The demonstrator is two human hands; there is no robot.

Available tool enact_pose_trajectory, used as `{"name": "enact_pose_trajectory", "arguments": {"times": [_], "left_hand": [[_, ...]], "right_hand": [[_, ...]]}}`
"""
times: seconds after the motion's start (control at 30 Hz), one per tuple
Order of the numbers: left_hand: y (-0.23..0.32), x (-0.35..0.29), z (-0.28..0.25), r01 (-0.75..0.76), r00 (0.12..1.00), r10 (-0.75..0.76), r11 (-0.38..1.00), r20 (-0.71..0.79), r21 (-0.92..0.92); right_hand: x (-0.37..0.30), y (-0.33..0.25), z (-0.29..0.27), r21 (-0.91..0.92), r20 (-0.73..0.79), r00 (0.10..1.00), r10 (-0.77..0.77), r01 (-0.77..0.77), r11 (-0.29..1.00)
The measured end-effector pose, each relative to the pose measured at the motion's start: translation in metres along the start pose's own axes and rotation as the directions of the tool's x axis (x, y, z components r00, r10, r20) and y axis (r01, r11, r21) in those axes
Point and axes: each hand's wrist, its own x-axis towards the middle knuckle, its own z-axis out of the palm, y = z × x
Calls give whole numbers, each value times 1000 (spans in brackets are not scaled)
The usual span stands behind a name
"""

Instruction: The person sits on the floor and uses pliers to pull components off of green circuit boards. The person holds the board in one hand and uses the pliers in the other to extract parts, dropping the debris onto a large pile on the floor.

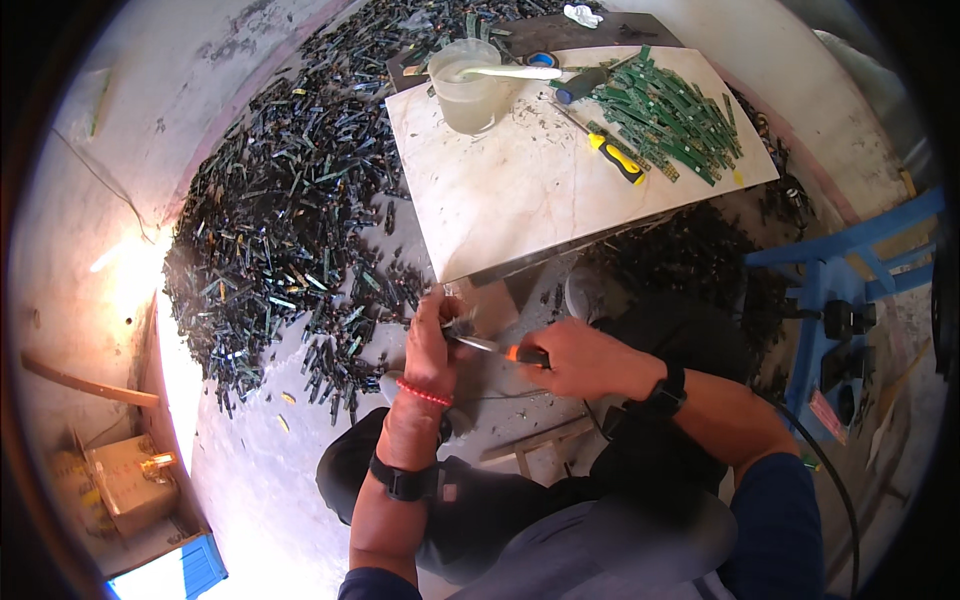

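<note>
My left hand (430, 340), with a red bead bracelet at its wrist, is closed around a small dark piece (460, 328) whose kind I cannot make out. In my right hand (590, 360) is an orange-and-black-handled screwdriver (514, 352). Its metal shaft points left and its tip meets the piece at my left fingers. Both hands are over my lap, just in front of the near edge of a pale board (530, 190). On that board lie a yellow-and-black screwdriver (617, 160) and a pile of green circuit board strips (680, 115).
A cloudy plastic cup (468, 95) with a white-handled brush (515, 72) across it stands on the board, near a blue tape roll (541, 60). Dark strips (290, 230) heap the floor at left. A blue chair (850, 245) stands right, a cardboard box (130, 480) lower left.
</note>
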Motion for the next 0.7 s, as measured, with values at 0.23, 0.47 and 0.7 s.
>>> {"name": "enact_pose_trajectory", "arguments": {"times": [0.23,0.47,0.7], "left_hand": [[-7,6,-8,-17,1000,10,953,25,301],[-19,18,-11,-77,997,68,968,47,240],[-2,-6,13,80,986,-91,993,139,84]], "right_hand": [[-10,4,-12,-367,-204,977,-68,-11,930],[-10,5,-11,-488,-376,913,-161,-47,872],[-1,10,-2,-575,-398,896,-197,-77,814]]}}
